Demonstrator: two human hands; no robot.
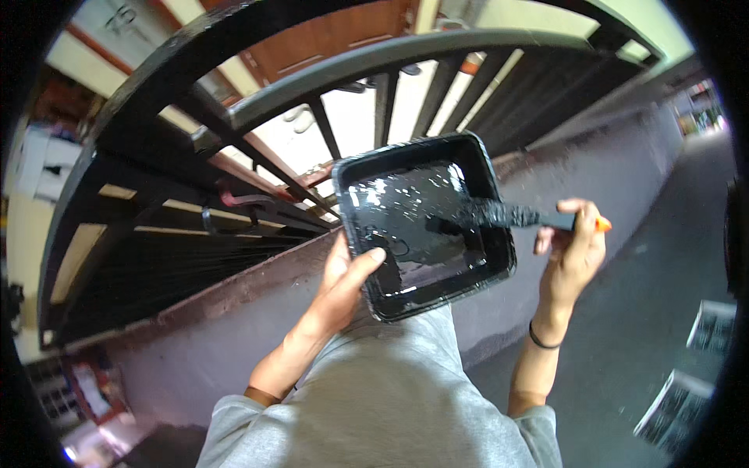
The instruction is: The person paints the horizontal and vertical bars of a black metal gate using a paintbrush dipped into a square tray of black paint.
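Note:
A black rectangular paint tray (pixel 499 249) is held in front of my body, with glossy black paint (pixel 413 203) across its bottom. My left hand (pixel 347 277) grips the tray's left side, the thumb over the rim and the other fingers hidden underneath. In my right hand (pixel 573 242) is the handle of a paint brush (pixel 507 213) with an orange end. The brush is coated in black, and its bristle end reaches over the tray's right wall to the paint. Whether the bristles touch the paint is hard to tell.
A dark metal railing (pixel 382 58) with upright bars stands just beyond the tray, on a low grey wall (pixel 593 156). Behind the bars are a brown wooden door (pixel 331 39) and footwear on a pale floor. Printed sheets (pixel 675 409) lie on the dark ground at right.

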